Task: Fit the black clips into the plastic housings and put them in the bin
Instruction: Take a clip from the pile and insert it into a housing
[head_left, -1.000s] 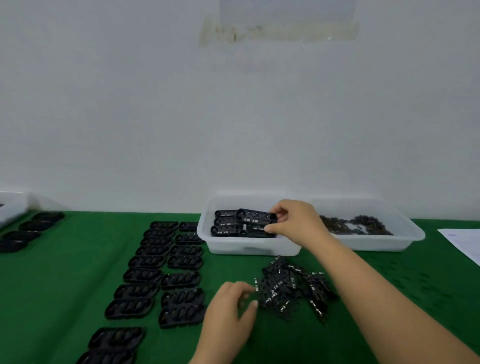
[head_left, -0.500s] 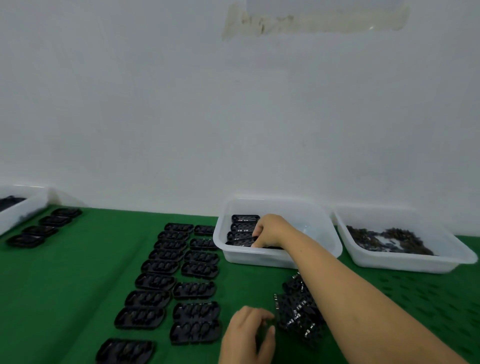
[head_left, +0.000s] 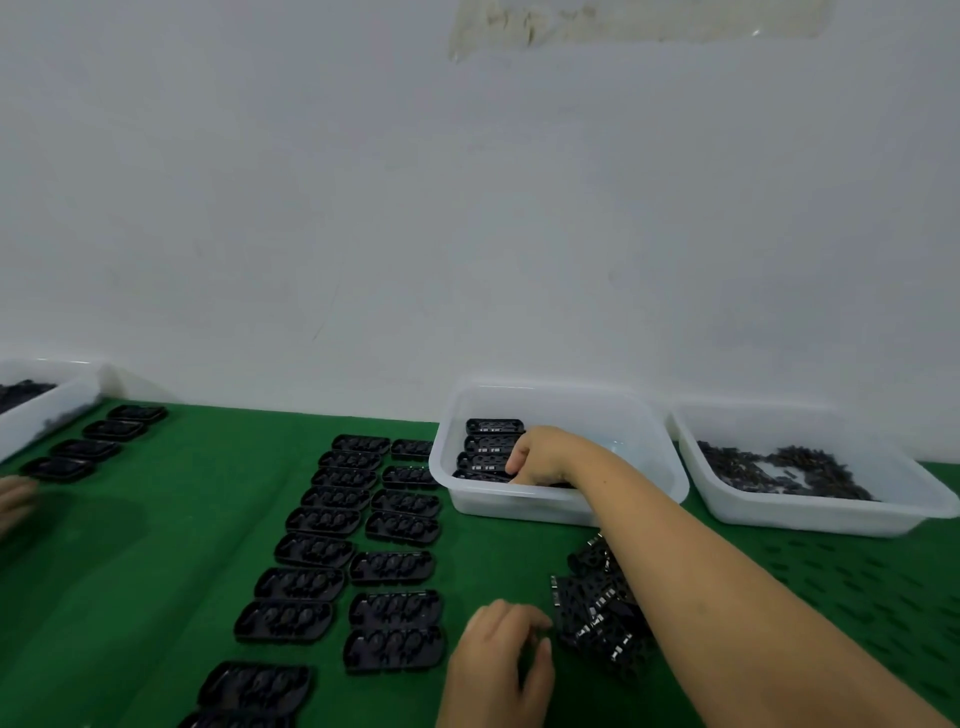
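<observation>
The finished housings (head_left: 491, 451) lie stacked in a row along the left side of the white bin (head_left: 644, 431), directly under the right hand (head_left: 540, 457), which reaches in with fingers curled down onto the nearest piece; whether it grips that piece or only presses it, I cannot tell. To do this well, the piece should probably be set flat against its neighbours so the row stays tidy. The left hand (head_left: 501, 660) rests near the body, fingers loosely curled and touching the pile of black clips (head_left: 597, 613) just to its right; a pinch is not clear. Left of that hand, empty housings (head_left: 358, 525) sit in two columns on the green surface (head_left: 156, 545). Right of the right forearm stands a second bin (head_left: 810, 514) of small dark parts.
</observation>
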